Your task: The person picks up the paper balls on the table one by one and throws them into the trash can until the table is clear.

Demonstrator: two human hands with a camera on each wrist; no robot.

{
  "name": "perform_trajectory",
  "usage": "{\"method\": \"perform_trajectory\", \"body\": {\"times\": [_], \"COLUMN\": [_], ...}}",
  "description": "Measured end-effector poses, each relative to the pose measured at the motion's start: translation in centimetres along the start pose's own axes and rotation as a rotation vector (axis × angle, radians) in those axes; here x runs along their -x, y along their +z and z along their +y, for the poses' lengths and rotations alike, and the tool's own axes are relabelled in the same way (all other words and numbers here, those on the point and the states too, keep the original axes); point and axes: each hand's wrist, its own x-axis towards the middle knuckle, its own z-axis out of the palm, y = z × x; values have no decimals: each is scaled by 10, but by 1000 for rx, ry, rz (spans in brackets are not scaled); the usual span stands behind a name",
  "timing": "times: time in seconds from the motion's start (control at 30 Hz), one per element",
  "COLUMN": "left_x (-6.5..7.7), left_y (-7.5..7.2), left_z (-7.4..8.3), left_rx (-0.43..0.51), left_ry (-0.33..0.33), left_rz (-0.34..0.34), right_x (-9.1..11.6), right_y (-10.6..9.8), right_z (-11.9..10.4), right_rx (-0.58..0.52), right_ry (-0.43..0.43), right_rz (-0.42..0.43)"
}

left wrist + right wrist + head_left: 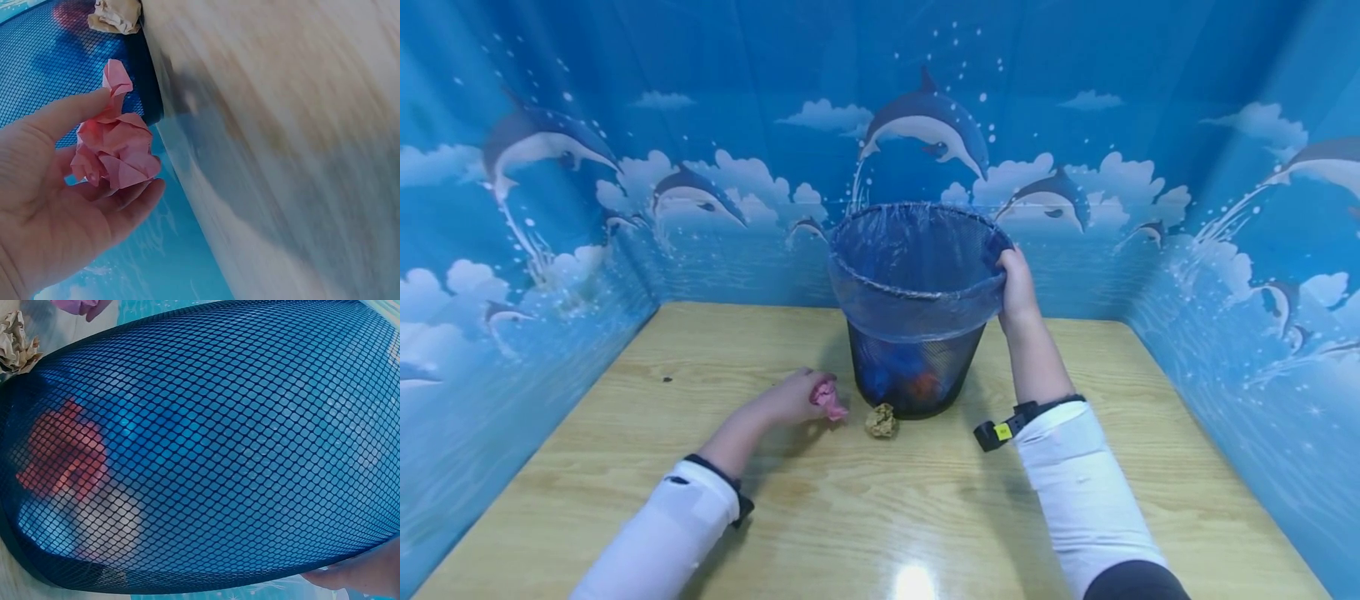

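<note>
In the head view, my left hand [792,397] holds a crumpled ball of pink paper [828,398] low over the table, left of a black mesh wastebasket [951,367]. The left wrist view shows the thumb and fingers bent around the pink paper [119,150]. My right hand [1019,287] grips the basket's right side at the rim, thumb over the edge. A bluish see-through bag [917,317] lines the basket and folds down outside. Through the mesh, a red crumpled piece [65,450] and blue and pale pieces show at the bottom.
A tan crumpled paper ball [882,422] lies on the wooden table [820,508] at the front foot of the basket. Blue dolphin-printed curtains [737,142] stand along the back and both sides. A tiny dark speck [667,380] is on the table at left.
</note>
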Motion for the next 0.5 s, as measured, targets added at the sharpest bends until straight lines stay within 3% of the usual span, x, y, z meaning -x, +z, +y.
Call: {"method": "perform_trajectory", "body": {"times": [0.27, 0.5], "left_x": [-2, -1], "left_y": [-13, -31], "left_z": [2, 3], "left_rx": [50, 96], "left_ry": [14, -29], "left_rz": [62, 148], "right_x": [1, 1], "right_y": [-2, 2], "right_z": [0, -1], "right_rx": [-15, 5], "right_ry": [16, 16], "right_rz": [11, 1]}}
